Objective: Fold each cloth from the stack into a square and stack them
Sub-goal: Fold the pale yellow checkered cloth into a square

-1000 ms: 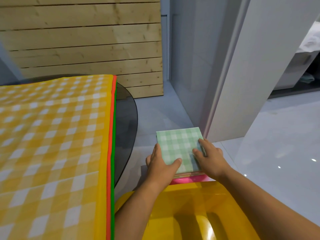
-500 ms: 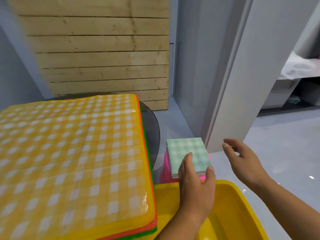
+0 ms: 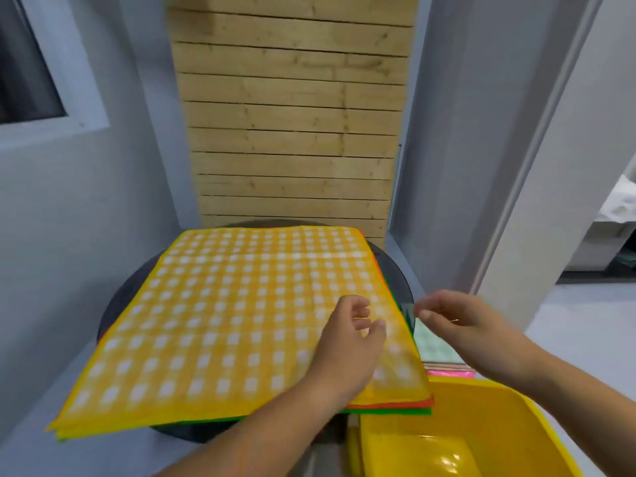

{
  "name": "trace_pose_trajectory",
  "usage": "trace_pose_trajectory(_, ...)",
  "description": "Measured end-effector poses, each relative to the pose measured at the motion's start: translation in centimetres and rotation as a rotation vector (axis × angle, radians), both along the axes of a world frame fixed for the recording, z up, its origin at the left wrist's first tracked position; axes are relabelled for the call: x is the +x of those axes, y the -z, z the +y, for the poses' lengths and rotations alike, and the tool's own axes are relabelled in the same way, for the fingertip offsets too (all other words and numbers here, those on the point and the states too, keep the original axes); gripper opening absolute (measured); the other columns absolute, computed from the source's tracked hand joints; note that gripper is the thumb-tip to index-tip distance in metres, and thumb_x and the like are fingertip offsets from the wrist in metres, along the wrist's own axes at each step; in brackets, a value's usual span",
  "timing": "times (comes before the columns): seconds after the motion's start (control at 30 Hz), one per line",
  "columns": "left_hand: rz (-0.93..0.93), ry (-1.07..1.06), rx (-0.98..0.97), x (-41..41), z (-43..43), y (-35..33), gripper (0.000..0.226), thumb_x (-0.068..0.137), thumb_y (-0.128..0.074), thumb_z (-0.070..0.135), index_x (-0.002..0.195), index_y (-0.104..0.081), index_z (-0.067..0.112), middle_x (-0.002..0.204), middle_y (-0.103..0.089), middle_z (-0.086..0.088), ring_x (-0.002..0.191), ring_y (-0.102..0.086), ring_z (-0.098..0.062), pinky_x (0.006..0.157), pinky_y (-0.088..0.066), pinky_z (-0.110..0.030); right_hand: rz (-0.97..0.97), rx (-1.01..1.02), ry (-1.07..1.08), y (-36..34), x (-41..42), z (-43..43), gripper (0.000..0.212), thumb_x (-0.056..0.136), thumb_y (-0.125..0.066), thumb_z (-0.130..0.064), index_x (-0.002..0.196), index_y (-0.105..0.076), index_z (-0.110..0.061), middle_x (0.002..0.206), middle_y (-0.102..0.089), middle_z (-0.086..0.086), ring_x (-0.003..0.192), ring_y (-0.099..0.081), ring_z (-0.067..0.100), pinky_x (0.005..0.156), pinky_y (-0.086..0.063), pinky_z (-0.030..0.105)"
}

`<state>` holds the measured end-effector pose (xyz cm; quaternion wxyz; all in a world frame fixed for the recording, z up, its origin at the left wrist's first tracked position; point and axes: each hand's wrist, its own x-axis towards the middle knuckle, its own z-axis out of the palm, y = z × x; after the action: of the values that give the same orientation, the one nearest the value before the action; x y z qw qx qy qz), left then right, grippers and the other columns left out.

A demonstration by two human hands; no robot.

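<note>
A home — plank panel [image 3: 292, 132], window [image 3: 31, 63], bedding [image 3: 619, 201] beyond.

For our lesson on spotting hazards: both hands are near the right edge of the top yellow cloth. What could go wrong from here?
1. The stack overhangs the round table at its near left corner; a tug on the yellow checked cloth may drag all off.
2. Orange and green layers lie close beneath, so the left hand might pinch several.
</note>
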<state>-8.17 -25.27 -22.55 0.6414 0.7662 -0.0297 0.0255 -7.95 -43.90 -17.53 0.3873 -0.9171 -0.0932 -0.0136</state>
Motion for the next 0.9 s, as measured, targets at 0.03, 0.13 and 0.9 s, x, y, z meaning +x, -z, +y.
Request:
trace_pose_trajectory(0.03, -0.018, 0.018, 0.073, -0.3, 2.7, 0.0, 0.016, 0.096, -0.063, 0.021, 0.108, -0.056, 0.029, 0.112, -0.06, 0.01, 0.09, -0.06, 0.006, 0.071, -0.046, -0.009, 0.017, -0.032, -0.044, 0.2, 0.0, 1.7, 0.011, 0.096, -0.059, -0.033, 0.099, -0.069, -0.033, 0.099, -0.069, -0.019, 0.094, -0.062, -0.003, 0.084, -0.05, 0.02)
trace_pose_trajectory(0.13, -0.056, 0.139, 0.38, -1.5, 10.6, 0.2, 0.008, 0.094, -0.064, 0.023, 0.1, -0.064, 0.028, 0.102, -0.066, 0.013, 0.089, -0.06, 0.006, 0.08, -0.05, -0.016, 0.029, -0.148, -0.168, 1.1, 0.1, 6.6, 0.012, 0.091, -0.063, -0.041, 0.102, -0.068, -0.038, 0.102, -0.066, -0.024, 0.097, -0.057, -0.012, 0.084, -0.048, 0.011)
trace_pose_trajectory(0.9, -0.097, 0.352, 0.744, -3.2, 24.7, 3.3, 0.034, 0.07, -0.079, 0.063, 0.099, -0.071, 0.047, 0.126, -0.051, 0.033, 0.129, -0.036, 0.006, 0.111, -0.034, -0.027, 0.034, -0.176, -0.447, 7.6, -1.0, 15.2, 0.011, 0.078, -0.076, -0.048, 0.084, -0.072, -0.039, 0.127, -0.05, -0.031, 0.119, -0.04, -0.008, 0.083, -0.039, 0.01)
